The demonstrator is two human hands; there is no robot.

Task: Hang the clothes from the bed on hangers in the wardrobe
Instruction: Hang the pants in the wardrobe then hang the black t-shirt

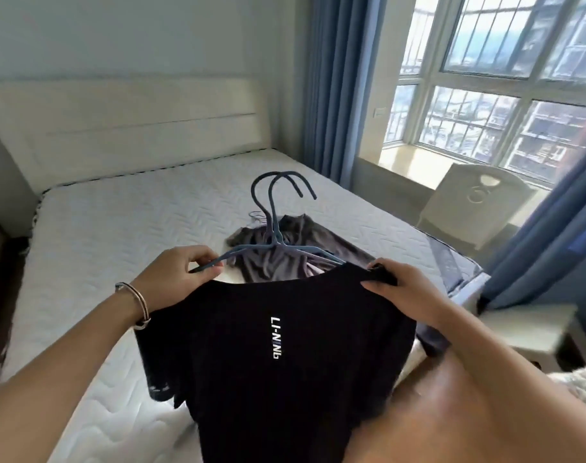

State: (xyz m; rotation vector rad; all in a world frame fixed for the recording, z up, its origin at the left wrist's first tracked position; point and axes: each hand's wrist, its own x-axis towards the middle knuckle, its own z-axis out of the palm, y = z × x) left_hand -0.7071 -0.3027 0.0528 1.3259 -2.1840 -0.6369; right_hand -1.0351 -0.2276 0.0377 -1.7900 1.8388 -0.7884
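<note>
A black T-shirt [284, 355] with white lettering hangs in front of me above the bed [117, 228]. My left hand [177, 279] pinches the left arm of two blue hangers [274, 228] held together, hooks pointing up. The hangers' right arm disappears into the shirt's neck opening. My right hand [405, 289] grips the shirt's right shoulder. Behind the hangers a grey garment [284, 259] lies crumpled on the mattress. The wardrobe is out of view.
A white headboard [134, 128] stands at the far end of the bed. Blue curtains [335, 88] frame a large window [502, 78] on the right. A pale chair [468, 202] and a low white table [525, 325] stand beside the bed's right side.
</note>
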